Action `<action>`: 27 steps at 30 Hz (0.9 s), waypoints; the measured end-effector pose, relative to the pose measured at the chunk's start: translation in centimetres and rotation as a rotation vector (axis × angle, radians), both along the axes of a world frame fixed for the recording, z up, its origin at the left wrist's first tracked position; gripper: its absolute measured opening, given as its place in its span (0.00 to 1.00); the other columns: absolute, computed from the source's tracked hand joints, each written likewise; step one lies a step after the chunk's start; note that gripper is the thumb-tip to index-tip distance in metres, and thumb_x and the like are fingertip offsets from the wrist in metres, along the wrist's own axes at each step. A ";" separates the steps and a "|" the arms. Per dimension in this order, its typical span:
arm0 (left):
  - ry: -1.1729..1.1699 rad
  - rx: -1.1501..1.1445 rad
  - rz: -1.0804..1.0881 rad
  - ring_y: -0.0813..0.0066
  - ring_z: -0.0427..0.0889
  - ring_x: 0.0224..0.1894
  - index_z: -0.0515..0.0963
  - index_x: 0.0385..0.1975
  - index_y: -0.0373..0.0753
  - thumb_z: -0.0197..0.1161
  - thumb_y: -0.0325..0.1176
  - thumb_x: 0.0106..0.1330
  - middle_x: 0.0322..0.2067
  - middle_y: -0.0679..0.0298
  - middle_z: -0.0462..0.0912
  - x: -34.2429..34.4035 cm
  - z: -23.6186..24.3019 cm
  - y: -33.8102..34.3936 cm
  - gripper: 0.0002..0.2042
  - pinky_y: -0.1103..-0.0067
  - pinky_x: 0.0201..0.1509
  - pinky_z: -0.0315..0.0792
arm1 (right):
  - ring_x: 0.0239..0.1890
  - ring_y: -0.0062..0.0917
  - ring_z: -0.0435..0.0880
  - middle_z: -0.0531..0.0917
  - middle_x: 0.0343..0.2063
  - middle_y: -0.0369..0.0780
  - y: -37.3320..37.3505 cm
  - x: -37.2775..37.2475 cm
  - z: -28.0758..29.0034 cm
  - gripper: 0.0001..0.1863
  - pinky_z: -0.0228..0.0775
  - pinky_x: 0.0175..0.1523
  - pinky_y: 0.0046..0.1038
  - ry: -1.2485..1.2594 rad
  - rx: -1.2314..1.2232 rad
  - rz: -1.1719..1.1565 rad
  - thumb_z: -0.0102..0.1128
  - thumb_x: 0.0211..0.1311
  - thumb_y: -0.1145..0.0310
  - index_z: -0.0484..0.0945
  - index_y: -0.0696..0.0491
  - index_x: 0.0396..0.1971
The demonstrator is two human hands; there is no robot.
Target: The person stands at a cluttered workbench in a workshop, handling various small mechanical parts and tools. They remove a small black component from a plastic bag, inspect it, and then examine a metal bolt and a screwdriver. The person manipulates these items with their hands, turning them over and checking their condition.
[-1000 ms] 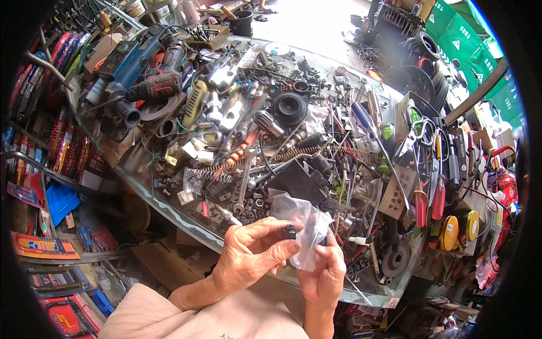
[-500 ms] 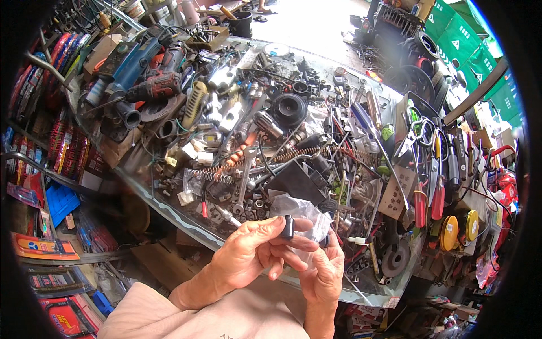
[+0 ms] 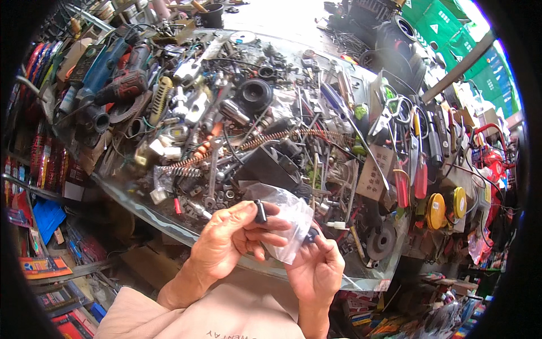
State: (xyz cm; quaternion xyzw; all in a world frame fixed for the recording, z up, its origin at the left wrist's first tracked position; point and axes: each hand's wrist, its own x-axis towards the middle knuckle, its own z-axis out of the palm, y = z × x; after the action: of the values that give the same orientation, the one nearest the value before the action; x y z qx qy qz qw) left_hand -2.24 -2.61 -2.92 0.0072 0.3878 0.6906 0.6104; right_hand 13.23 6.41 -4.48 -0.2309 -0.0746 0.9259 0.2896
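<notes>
A small black part point(image 3: 260, 211), short and bar-like, is pinched between the thumb and fingers of my left hand point(image 3: 223, 240). Its exact kind does not show. Beside those fingers a crumpled clear plastic bag point(image 3: 296, 217) spans the space between my hands. My right hand point(image 3: 317, 271) has its palm turned up, with curled fingers holding the bag's right side. Another small dark piece point(image 3: 310, 235) shows at the right fingertips; whether it lies inside the bag or against it I cannot tell. Both hands are above the near edge of the cluttered glass tabletop point(image 3: 186, 230).
Loose hardware crowds the tabletop: a long coil spring point(image 3: 265, 137), a wrench point(image 3: 214, 169), a black round part point(image 3: 253, 94) and a red drill point(image 3: 127, 85). Scissors point(image 3: 392, 113) and red-handled tools point(image 3: 420, 178) hang at the right, near yellow discs point(image 3: 435, 211). Packaged goods fill shelves at left.
The view has shifted, so the bench appears further left and higher. My right hand has turned more palm-up and its fingers have lowered, showing more of the bag. The left hand keeps its black part.
</notes>
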 end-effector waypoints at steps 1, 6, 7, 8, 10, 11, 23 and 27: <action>0.019 -0.003 0.011 0.59 0.87 0.42 0.72 0.53 0.30 0.50 0.42 0.74 0.46 0.45 0.82 0.0 0.0 0.1 0.20 0.79 0.29 0.81 | 0.66 0.38 0.65 0.70 0.61 0.49 0.1 0.2 -0.1 0.27 0.50 0.73 0.42 0.066 -0.021 0.001 0.42 0.70 0.62 0.61 0.64 0.62; 0.015 0.060 0.110 0.58 0.86 0.33 0.72 0.45 0.29 0.47 0.41 0.72 0.41 0.43 0.81 0.3 -0.1 0.2 0.19 0.81 0.19 0.73 | 0.69 0.41 0.61 0.65 0.65 0.51 0.6 -0.1 1.0 0.31 0.47 0.74 0.43 0.107 -0.126 0.019 0.37 0.74 0.53 0.62 0.65 0.62; -0.036 0.107 0.136 0.60 0.85 0.29 0.71 0.42 0.30 0.47 0.41 0.72 0.39 0.45 0.80 0.3 -0.1 0.2 0.17 0.82 0.17 0.69 | 0.69 0.41 0.61 0.65 0.65 0.51 0.7 -0.1 1.0 0.32 0.46 0.74 0.43 0.136 -0.135 0.024 0.36 0.75 0.52 0.62 0.65 0.63; -0.086 0.153 0.163 0.61 0.83 0.26 0.70 0.39 0.31 0.47 0.41 0.71 0.36 0.47 0.79 0.4 0.0 0.2 0.16 0.83 0.15 0.65 | 0.69 0.41 0.60 0.64 0.66 0.51 0.7 0.0 1.0 0.32 0.46 0.74 0.43 0.165 -0.143 0.029 0.36 0.75 0.50 0.62 0.65 0.63; 0.084 0.134 0.198 0.74 0.72 0.20 0.70 0.34 0.34 0.52 0.36 0.69 0.26 0.60 0.70 0.8 0.7 -0.1 0.10 0.85 0.15 0.56 | 0.69 0.43 0.60 0.64 0.66 0.52 0.5 0.1 1.0 0.35 0.46 0.74 0.44 0.164 -0.165 0.041 0.33 0.75 0.47 0.60 0.65 0.64; 0.306 0.103 0.160 0.79 0.71 0.22 0.73 0.32 0.34 0.57 0.35 0.67 0.25 0.64 0.72 1.2 1.0 -0.3 0.09 0.86 0.19 0.58 | 0.69 0.43 0.60 0.64 0.66 0.52 0.5 0.0 1.4 0.36 0.46 0.74 0.44 0.164 -0.177 0.050 0.32 0.75 0.47 0.60 0.65 0.65; 1.784 -0.053 -0.061 0.67 0.78 0.17 0.82 0.43 0.38 0.74 0.32 0.49 0.22 0.63 0.77 4.2 1.8 1.7 0.19 0.75 0.19 0.70 | 0.69 0.40 0.62 0.66 0.65 0.48 -0.4 1.4 -0.1 0.35 0.48 0.73 0.41 0.350 -0.174 0.091 0.31 0.75 0.44 0.64 0.59 0.65; 1.768 -0.026 -0.063 0.67 0.79 0.18 0.82 0.43 0.37 0.73 0.30 0.50 0.22 0.62 0.79 4.1 1.6 1.6 0.18 0.76 0.21 0.71 | 0.69 0.40 0.61 0.65 0.66 0.48 -0.7 0.6 1.0 0.35 0.46 0.74 0.42 0.204 -0.078 0.052 0.30 0.75 0.44 0.63 0.60 0.65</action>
State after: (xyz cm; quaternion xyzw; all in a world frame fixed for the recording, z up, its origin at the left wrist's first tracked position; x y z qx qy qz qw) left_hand 1.84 -1.01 -1.37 0.5422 0.7251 0.4110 0.1060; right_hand 13.85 5.70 -3.51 -0.1448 -0.0146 0.9539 0.2624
